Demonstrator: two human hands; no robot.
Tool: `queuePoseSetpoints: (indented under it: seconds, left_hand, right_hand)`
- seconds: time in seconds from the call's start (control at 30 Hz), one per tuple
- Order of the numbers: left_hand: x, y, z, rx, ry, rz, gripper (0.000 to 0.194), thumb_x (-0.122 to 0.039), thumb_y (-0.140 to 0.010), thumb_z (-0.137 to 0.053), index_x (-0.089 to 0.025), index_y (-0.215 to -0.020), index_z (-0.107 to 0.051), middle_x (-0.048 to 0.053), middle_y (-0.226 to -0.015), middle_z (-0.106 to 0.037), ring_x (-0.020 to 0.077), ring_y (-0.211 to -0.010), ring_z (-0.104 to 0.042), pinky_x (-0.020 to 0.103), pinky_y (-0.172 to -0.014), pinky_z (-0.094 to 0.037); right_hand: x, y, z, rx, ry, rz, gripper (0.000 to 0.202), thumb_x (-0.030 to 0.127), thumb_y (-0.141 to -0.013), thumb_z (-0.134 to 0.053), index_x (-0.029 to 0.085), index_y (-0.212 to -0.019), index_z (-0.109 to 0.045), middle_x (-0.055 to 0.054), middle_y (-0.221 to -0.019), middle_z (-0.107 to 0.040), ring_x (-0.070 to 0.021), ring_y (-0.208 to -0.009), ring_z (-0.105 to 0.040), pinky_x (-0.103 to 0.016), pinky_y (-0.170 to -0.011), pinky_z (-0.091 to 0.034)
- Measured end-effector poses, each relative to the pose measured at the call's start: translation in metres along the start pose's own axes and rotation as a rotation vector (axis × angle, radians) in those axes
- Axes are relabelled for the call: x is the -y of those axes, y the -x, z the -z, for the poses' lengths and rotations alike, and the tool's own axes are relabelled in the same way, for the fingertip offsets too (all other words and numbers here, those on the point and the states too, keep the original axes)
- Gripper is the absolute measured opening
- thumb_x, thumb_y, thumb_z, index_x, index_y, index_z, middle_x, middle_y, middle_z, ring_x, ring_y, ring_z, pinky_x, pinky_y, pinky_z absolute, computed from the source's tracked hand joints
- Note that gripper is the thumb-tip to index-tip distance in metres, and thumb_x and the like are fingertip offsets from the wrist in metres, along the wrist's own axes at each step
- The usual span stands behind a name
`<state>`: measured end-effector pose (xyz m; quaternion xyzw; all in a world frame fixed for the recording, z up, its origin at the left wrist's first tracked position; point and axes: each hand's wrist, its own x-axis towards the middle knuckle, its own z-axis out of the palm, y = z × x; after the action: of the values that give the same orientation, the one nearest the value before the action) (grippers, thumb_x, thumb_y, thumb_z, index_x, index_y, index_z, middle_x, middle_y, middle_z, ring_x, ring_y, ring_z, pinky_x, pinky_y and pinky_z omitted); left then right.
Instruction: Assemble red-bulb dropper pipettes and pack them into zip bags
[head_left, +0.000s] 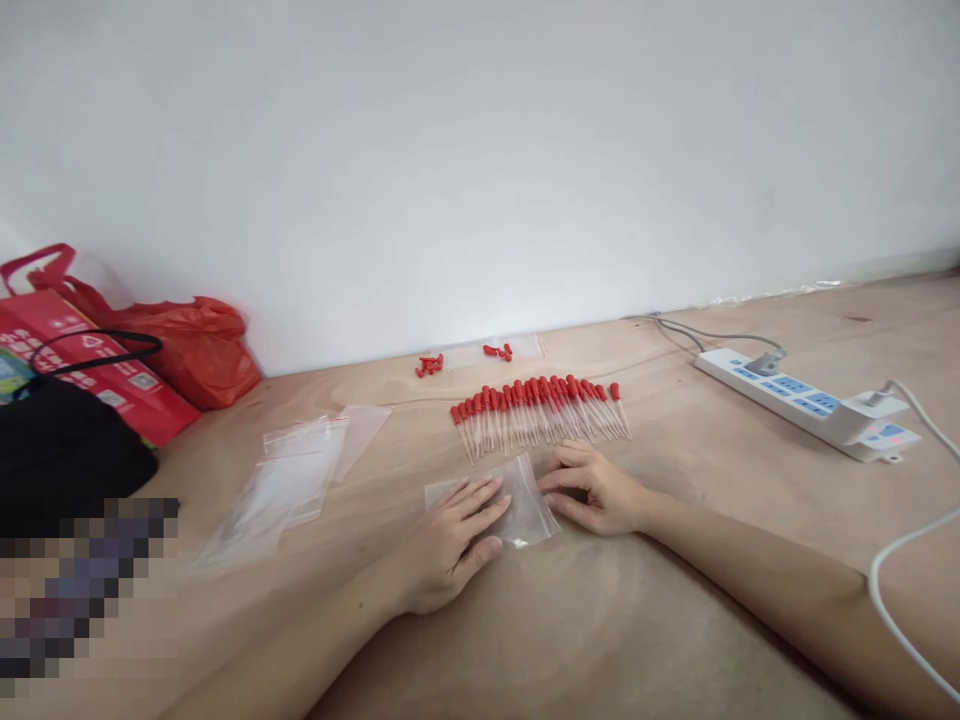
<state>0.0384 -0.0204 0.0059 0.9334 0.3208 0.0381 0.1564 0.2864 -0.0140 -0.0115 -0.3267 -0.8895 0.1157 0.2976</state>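
My left hand (457, 540) lies flat with its fingers spread on a small clear zip-lock bag (521, 505), pressing it to the table. At the bag's right end, my right hand (592, 490) pinches the zip edge between thumb and fingertips. Just beyond both hands, a fanned row of droppers (540, 405) with red rubber bulbs and thin clear tubes lies on the table, bulbs pointing away from me. Farther back are loose red rubber bulbs (430, 366) and another clear bag (529, 347) with a few red bulbs on it.
More clear zip-lock bags (300, 475) lie stacked on the left. Red bags (202, 345) and a black cloth item (71, 455) stand at far left. A white power strip (795, 400) with plugs and a white cable (885, 560) occupies the right. A wall (480, 170) closes off the back.
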Motion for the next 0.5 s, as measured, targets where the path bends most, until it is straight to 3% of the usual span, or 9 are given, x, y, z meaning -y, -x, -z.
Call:
queuePoseSetpoints:
  seconds: [0.13, 0.3, 0.4, 0.5]
  left_hand:
    - [-0.003, -0.001, 0.000, -0.046, 0.055, 0.049, 0.048, -0.039, -0.088, -0.034, -0.024, -0.133, -0.026, 0.004, -0.140, -0.026, 0.0212, -0.128, -0.023, 0.042, -0.104, -0.023]
    - [-0.003, -0.001, 0.000, -0.055, 0.098, 0.074, 0.054, -0.043, -0.086, -0.038, -0.022, -0.134, -0.025, 0.005, -0.139, -0.028, 0.0231, -0.127, -0.024, 0.041, -0.104, -0.026]
    - [0.001, 0.004, 0.002, -0.023, 0.104, 0.074, 0.052, -0.040, -0.088, -0.034, -0.024, -0.135, -0.020, 0.003, -0.140, -0.025, 0.0213, -0.128, -0.024, 0.040, -0.104, -0.025]
    - [0.008, 0.011, 0.005, 0.012, 0.109, 0.077, 0.051, -0.037, -0.090, -0.031, -0.027, -0.136, -0.014, 0.001, -0.142, -0.021, 0.0203, -0.129, -0.021, 0.040, -0.105, -0.023]
  right_hand:
    - [0.007, -0.001, 0.004, 0.083, -0.054, 0.114, 0.024, 0.026, -0.082, -0.042, 0.020, -0.089, -0.064, -0.007, -0.092, -0.059, -0.0181, -0.086, -0.051, -0.035, -0.077, -0.036]
    - [0.014, -0.004, 0.004, 0.221, -0.132, 0.239, 0.043, 0.041, -0.077, -0.049, 0.020, -0.113, -0.053, -0.009, -0.106, -0.058, -0.0205, -0.104, -0.048, -0.039, -0.092, -0.028]
    - [0.016, -0.005, 0.003, 0.266, -0.076, 0.249, 0.052, 0.048, -0.069, -0.058, 0.025, -0.115, -0.053, -0.011, -0.119, -0.050, -0.0229, -0.111, -0.044, -0.044, -0.096, -0.020]
    - [0.016, -0.005, 0.004, 0.268, -0.068, 0.217, 0.049, 0.049, -0.065, -0.062, 0.030, -0.110, -0.057, -0.009, -0.127, -0.043, -0.0236, -0.112, -0.043, -0.047, -0.096, -0.017]
